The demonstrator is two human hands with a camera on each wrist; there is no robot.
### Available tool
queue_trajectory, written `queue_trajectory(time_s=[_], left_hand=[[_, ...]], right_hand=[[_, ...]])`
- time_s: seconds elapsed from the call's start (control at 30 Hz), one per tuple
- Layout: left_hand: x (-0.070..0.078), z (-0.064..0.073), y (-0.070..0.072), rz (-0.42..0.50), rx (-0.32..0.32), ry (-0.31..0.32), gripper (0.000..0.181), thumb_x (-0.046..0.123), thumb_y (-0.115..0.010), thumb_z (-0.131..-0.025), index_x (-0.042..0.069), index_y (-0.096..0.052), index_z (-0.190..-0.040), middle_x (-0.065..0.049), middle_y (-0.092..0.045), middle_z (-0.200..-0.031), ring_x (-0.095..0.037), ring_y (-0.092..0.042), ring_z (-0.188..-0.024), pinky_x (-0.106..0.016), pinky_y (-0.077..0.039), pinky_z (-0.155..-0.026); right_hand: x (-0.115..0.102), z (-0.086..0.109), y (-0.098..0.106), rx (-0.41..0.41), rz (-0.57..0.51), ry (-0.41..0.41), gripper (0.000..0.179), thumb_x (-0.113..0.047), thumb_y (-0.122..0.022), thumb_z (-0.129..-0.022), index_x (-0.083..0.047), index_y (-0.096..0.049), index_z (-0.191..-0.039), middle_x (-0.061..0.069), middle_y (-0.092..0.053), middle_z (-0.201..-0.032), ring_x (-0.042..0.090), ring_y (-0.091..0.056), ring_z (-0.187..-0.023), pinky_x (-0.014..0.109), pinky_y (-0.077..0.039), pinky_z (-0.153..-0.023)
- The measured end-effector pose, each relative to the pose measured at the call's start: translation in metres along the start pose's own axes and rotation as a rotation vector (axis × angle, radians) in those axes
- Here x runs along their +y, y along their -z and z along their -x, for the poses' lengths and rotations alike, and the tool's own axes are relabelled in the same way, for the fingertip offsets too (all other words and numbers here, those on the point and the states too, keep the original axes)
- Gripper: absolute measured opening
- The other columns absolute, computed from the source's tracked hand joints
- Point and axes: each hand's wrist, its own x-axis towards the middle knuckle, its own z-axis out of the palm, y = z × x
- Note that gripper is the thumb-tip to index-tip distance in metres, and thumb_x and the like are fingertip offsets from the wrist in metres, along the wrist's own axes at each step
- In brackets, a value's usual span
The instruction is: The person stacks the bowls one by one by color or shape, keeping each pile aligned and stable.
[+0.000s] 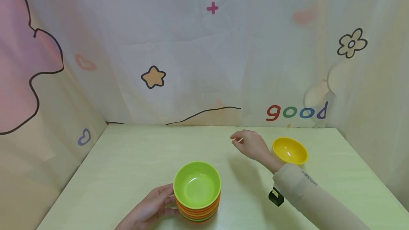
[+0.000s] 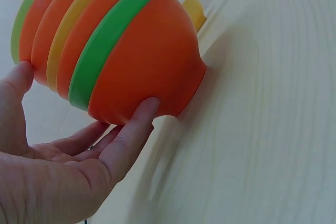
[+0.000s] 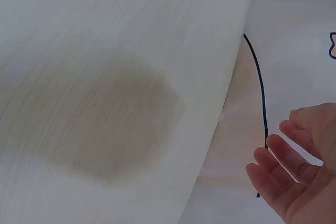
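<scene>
A stack of nested bowls (image 1: 197,187) stands upright near the front of the table, a light green bowl on top. Below it, the left wrist view shows orange, yellow and green rims and an orange bottom bowl (image 2: 152,51) with its foot on the table. My left hand (image 1: 154,203) touches the stack's left side with fairly straight fingers, the thumb at an upper rim and a fingertip (image 2: 149,106) on the bottom bowl. Above the table, behind and right of the stack, my right hand (image 1: 250,144) hangs in the air, fingers loosely curved and holding nothing.
A single yellow bowl (image 1: 289,151) sits toward the back right, partly behind the right forearm. The pale green table (image 1: 127,159) meets a printed curtain (image 1: 191,45) at its back and sides. A small black device (image 1: 276,197) is at the right wrist.
</scene>
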Motion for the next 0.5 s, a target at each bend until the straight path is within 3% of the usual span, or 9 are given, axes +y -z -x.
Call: queue_trajectory(time_s=[0.23, 0.5], left_hand=[[0.0, 0.0, -0.002, -0.003, 0.053, 0.037, 0.06, 0.033, -0.043, -0.098, -0.008, -0.03, -0.138, -0.009, -0.055, -0.127, -0.02, -0.057, -0.11, -0.046, -0.048, -0.091], [0.002, 0.0, -0.003, -0.009, 0.053, 0.035, 0.061, 0.034, -0.044, -0.097, -0.008, -0.029, -0.139, -0.009, -0.054, -0.128, -0.02, -0.057, -0.11, -0.046, -0.048, -0.091]], right_hand=[[0.026, 0.0, 0.009, 0.021, 0.068, -0.035, 0.022, -0.016, -0.063, -0.085, -0.007, -0.069, -0.105, 0.011, -0.067, -0.105, 0.027, -0.065, -0.086, 0.037, -0.054, -0.07], [0.052, 0.001, 0.02, 0.038, 0.152, -0.074, 0.027, -0.018, -0.063, -0.086, -0.006, -0.066, -0.11, 0.017, -0.064, -0.111, 0.031, -0.061, -0.091, 0.042, -0.053, -0.073]])
